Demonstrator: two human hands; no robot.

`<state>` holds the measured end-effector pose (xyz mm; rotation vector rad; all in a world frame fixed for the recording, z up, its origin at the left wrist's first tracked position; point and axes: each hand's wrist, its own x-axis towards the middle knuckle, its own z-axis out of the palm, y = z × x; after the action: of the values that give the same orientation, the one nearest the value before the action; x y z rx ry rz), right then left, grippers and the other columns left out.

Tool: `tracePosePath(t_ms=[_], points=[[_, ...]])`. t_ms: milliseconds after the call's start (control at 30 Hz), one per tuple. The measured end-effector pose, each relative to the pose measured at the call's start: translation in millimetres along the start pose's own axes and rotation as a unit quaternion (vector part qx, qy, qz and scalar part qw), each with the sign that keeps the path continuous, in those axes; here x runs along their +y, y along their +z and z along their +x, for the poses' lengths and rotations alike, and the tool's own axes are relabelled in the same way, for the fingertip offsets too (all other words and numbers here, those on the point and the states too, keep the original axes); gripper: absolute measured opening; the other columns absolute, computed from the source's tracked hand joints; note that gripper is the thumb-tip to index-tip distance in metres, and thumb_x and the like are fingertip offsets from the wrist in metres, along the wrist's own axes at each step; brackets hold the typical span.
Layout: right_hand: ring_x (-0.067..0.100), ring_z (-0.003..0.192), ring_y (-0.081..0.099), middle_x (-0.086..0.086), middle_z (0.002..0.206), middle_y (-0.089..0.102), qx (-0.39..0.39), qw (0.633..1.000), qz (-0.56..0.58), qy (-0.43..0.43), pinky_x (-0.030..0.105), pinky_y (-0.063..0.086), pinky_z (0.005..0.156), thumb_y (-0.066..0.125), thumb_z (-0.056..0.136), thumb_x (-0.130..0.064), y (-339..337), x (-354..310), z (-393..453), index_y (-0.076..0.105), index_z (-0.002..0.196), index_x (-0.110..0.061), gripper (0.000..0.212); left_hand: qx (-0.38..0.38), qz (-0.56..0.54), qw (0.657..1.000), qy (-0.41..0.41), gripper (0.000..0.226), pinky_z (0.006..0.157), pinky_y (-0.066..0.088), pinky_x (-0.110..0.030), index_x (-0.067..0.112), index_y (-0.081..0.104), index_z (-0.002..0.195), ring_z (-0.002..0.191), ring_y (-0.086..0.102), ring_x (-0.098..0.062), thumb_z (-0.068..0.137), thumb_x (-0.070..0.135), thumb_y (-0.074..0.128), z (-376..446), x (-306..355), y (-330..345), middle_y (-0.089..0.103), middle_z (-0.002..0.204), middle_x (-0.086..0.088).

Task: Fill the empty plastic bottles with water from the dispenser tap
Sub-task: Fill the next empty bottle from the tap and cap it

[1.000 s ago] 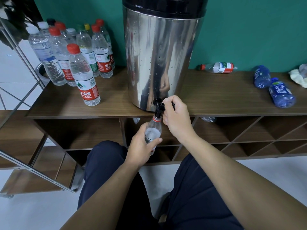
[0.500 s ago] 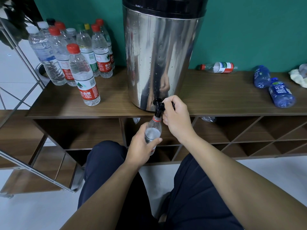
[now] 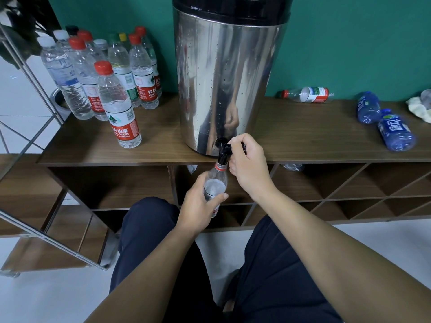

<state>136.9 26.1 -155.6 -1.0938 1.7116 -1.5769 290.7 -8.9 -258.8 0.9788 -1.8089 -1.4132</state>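
Head view, listed from my own body outward. Nearest: my two knees in dark trousers over a pale floor, both bare forearms reaching forward.

Left hand: fingers and thumb curled round the body of a clear plastic bottle, holding it upright below the table edge. The bottle has a red ring at its neck, no cap, and its mouth sits directly under the black tap. I see water inside up to about the shoulder.

Right hand: fingers curled round the tap handle, just beside the bottle neck.

The tap juts from the bottom of a steel dispenser with a black lid, standing on a wooden table at its front edge. Droplets dot the steel, which reflects my hand.

Left of the dispenser: a cluster of upright capped bottles, clear, with red, white, green, yellow and black caps. One red-capped bottle stands forward of the rest, nearest the table edge.

Right of the dispenser, well apart from it: one clear red-label bottle lying on its side against the wall; two blue bottles lying near each other; a pale crumpled cloth at the frame's edge.

Under the table top: open wooden compartments, some with diagonal dividers. A metal frame crosses the left side. Farthest: a green wall.
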Motion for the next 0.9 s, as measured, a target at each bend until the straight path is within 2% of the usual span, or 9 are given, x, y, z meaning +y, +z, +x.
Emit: tracePosePath(t_ms=[133,233,300,400,567,733,900], points=[[0.011,0.056,0.046,-0.011,0.062,0.051,0.001,1.000,-0.003,-0.002,0.034,0.038,0.056,0.053,0.115,-0.030,-0.2,0.0,-0.1,0.061,0.098,-0.021,0.022,0.001,0.007,1.000,0.002,0.062,0.090,0.055,-0.016,0.056,0.050,0.141,0.116,0.070,0.001,0.097,0.031,0.087,0.3,0.4,-0.3,0.073,0.125,0.021],[0.012,0.057,0.046,-0.011,0.063,0.051,0.001,1.000,-0.004,-0.001,0.035,0.038,0.057,0.053,0.115,-0.031,0.1,0.5,-0.2,0.061,0.097,-0.021,0.022,0.000,0.006,1.000,0.003,0.062,0.086,0.053,-0.009,0.056,0.050,0.140,0.115,0.070,0.003,0.097,0.030,0.087,-0.3,1.0,-0.4,0.073,0.124,0.021],[0.012,0.057,0.045,-0.011,0.062,0.050,0.001,1.000,-0.004,0.000,0.035,0.038,0.057,0.053,0.115,-0.031,0.1,0.6,-0.1,0.061,0.097,-0.021,0.022,-0.001,0.009,1.000,0.004,0.061,0.087,0.053,-0.009,0.054,0.050,0.140,0.116,0.069,0.003,0.098,0.030,0.087,-0.4,1.0,-0.4,0.073,0.125,0.021],[0.011,0.056,0.044,-0.011,0.061,0.048,0.001,1.000,0.003,0.004,0.034,0.037,0.056,0.053,0.115,-0.030,0.2,0.0,-0.2,0.059,0.095,-0.022,0.023,-0.002,0.011,1.000,0.003,0.060,0.092,0.057,-0.018,0.056,0.051,0.138,0.113,0.070,0.003,0.098,0.031,0.086,0.4,0.1,-0.2,0.074,0.123,0.019],[0.011,0.055,0.043,-0.012,0.060,0.048,0.002,1.000,0.007,0.006,0.033,0.036,0.055,0.053,0.115,-0.029,0.5,-1.1,-0.2,0.059,0.094,-0.023,0.022,-0.005,0.016,1.000,0.002,0.059,0.089,0.060,-0.023,0.056,0.052,0.138,0.112,0.072,-0.003,0.096,0.033,0.087,1.0,-2.6,0.2,0.075,0.122,0.019],[0.010,0.055,0.042,-0.013,0.060,0.047,0.000,1.000,0.008,0.007,0.032,0.036,0.055,0.053,0.115,-0.028,0.2,-2.1,-0.9,0.058,0.094,-0.022,0.023,-0.010,0.020,1.000,-0.001,0.063,0.104,0.060,-0.037,0.045,0.054,0.149,0.118,0.071,-0.003,0.095,0.034,0.087,2.2,-6.2,0.7,0.074,0.125,0.019],[0.010,0.055,0.043,-0.013,0.060,0.048,-0.002,1.000,0.005,0.003,0.033,0.036,0.055,0.053,0.115,-0.029,-0.2,-1.9,-0.6,0.059,0.094,-0.024,0.023,-0.012,0.024,1.000,-0.003,0.063,0.108,0.060,-0.042,0.043,0.054,0.149,0.119,0.070,-0.002,0.096,0.034,0.087,2.4,-6.3,0.1,0.074,0.125,0.020]])
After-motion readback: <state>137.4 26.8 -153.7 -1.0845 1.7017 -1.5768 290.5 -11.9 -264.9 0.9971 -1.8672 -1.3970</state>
